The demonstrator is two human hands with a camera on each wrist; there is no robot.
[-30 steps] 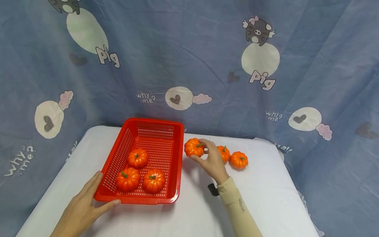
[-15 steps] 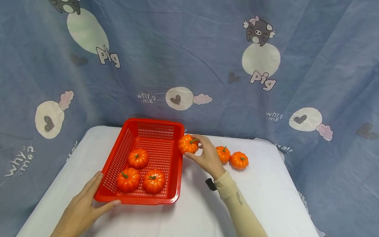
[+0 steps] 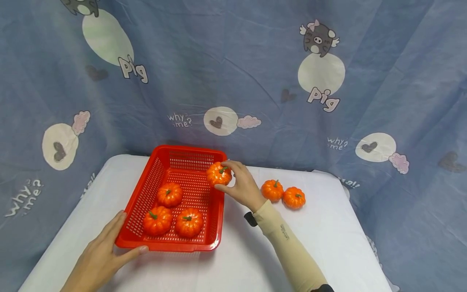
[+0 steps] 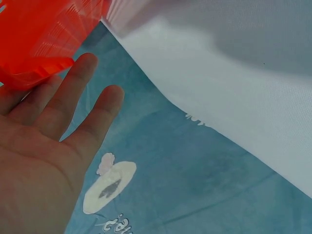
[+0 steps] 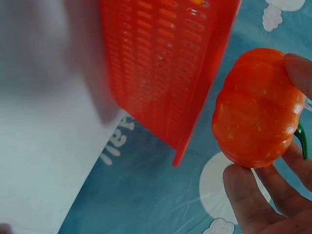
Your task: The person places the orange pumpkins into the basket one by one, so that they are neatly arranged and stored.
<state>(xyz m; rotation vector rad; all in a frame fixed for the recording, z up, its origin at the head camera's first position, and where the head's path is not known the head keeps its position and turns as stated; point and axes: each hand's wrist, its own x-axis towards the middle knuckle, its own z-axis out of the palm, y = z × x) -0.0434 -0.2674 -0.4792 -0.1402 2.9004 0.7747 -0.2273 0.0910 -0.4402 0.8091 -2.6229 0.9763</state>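
Observation:
My right hand (image 3: 246, 188) pinches a small orange toy pumpkin (image 3: 217, 175) between thumb and fingers, over the right rim of a red plastic basket (image 3: 166, 245). In the right wrist view the held pumpkin (image 5: 258, 109) shows its green stem, with fingertips on its sides. Three more pumpkins sit inside the basket: one nearer the middle (image 3: 170, 194), one at front left (image 3: 157, 221) and one at front right (image 3: 189, 223). My left hand (image 3: 102, 251) rests at the basket's front-left corner, fingers extended along the side, thumb by the front rim.
Two pumpkins stand side by side on the white tabletop to the right, a left one (image 3: 271, 190) and a right one (image 3: 294, 198). A blue curtain (image 3: 233, 73) with pig prints hangs behind the table (image 3: 328, 243). A black strap (image 3: 250, 219) shows at the right wrist.
My right hand has carried the pumpkin leftward, from beside the basket to over its right rim. The left hand, the basket and the other pumpkins have stayed put.

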